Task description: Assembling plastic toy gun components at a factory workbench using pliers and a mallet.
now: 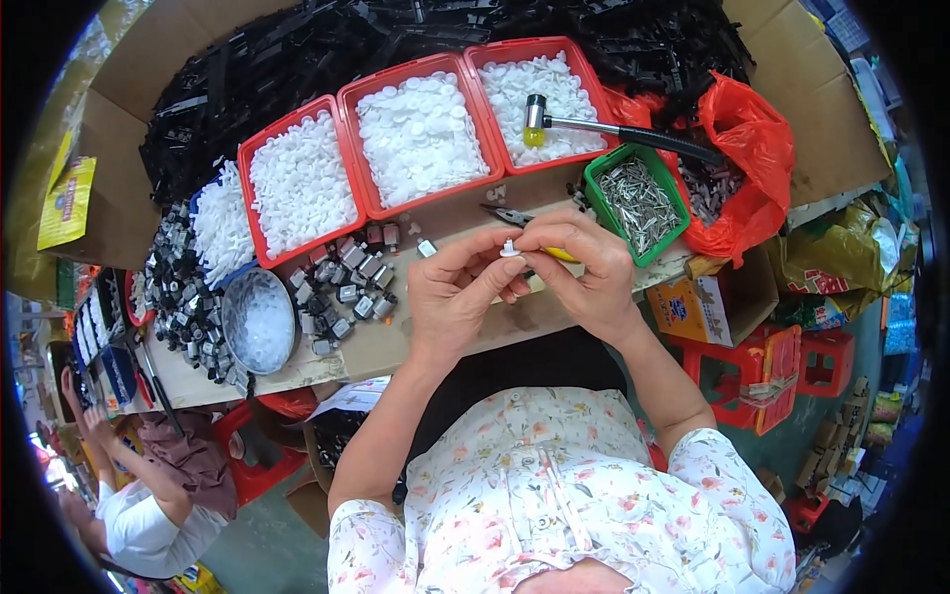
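White part (511, 248) between both hands' fingertips

Short-sleeved white floral blouse (554, 485)

White part (511, 247) mostly behind fingertips (495, 265)

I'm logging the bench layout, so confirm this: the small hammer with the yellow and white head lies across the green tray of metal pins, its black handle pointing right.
Not quite. In the head view the hammer lies with its head in the rightmost red tray of white parts, not across the green tray of metal pins. Its black handle does point right.
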Tool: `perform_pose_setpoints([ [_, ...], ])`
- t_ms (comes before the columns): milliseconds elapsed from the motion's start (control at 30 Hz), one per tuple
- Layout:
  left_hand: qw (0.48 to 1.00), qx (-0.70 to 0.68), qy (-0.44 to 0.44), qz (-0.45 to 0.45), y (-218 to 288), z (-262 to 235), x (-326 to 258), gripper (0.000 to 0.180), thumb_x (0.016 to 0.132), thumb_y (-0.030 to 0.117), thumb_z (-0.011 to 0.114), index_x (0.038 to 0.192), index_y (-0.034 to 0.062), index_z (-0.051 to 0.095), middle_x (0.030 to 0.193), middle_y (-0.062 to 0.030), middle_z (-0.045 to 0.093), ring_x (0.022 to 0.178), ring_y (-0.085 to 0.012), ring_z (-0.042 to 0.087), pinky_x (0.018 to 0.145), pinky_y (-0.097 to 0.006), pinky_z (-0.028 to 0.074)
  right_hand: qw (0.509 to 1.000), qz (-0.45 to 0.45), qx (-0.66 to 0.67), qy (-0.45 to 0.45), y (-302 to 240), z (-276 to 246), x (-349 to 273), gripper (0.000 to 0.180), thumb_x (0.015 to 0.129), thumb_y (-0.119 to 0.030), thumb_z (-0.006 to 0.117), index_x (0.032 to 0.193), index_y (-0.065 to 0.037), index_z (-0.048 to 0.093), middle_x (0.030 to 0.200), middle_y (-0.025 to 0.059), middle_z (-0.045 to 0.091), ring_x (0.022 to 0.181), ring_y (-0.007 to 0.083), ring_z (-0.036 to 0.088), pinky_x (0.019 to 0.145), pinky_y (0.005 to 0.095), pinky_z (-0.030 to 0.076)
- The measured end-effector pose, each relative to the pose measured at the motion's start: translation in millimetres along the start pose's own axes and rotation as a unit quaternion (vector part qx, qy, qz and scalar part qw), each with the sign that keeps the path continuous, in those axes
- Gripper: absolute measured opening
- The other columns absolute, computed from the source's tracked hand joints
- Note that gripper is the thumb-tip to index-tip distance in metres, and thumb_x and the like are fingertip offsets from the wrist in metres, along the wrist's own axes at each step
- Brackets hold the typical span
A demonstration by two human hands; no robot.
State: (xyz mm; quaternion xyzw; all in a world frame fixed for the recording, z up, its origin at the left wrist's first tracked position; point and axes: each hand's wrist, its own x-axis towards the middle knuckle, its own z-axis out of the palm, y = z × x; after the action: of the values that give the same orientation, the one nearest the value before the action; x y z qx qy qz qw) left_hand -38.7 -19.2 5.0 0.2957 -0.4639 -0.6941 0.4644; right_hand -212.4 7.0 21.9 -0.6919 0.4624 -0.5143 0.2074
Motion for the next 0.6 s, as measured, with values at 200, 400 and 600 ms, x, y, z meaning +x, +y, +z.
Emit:
perform_pose_setpoints([
  [200,0.969,0.222,0.067,0.087,1,-6,-13,0.037,0.084,0.002,0.079,0.119,0.0019,0.07,0.094,-0.0038,0.07,0.076,-0.0093,0.064,0.064,-0.023,0.053,0.983,-0.072,-0.15,-0.076,-4,-2,4,0.016,0.081,0.0,0.073,0.096,-0.002,0.067,0.093,0.0108,0.065,0.087,0.0281,0.066,0.077,0.0367,0.052],
  [400,0.782,0.553,0.084,0.275,-6,-36,-35,0.038,0.072,0.006,0.085,0.108,0.0056,0.074,0.095,-0.0092,0.065,0.079,-0.0217,0.061,0.064,-0.033,0.049,0.958,-0.054,-0.2,-0.199,10,11,-4,0.012,0.084,-0.009,0.069,0.094,-0.004,0.064,0.091,0.0082,0.058,0.09,0.0279,0.061,0.08,0.0394,0.047],
  [600,0.722,0.611,0.031,0.322,-18,-44,-45,0.035,0.07,0.008,0.085,0.103,0.0058,0.073,0.097,-0.0089,0.065,0.094,-0.031,0.059,0.08,-0.042,0.049,0.945,-0.058,-0.229,-0.226,12,21,-5,0.01,0.085,-0.012,0.068,0.092,-0.005,0.064,0.089,0.0072,0.057,0.089,0.0258,0.061,0.079,0.0386,0.045],
])
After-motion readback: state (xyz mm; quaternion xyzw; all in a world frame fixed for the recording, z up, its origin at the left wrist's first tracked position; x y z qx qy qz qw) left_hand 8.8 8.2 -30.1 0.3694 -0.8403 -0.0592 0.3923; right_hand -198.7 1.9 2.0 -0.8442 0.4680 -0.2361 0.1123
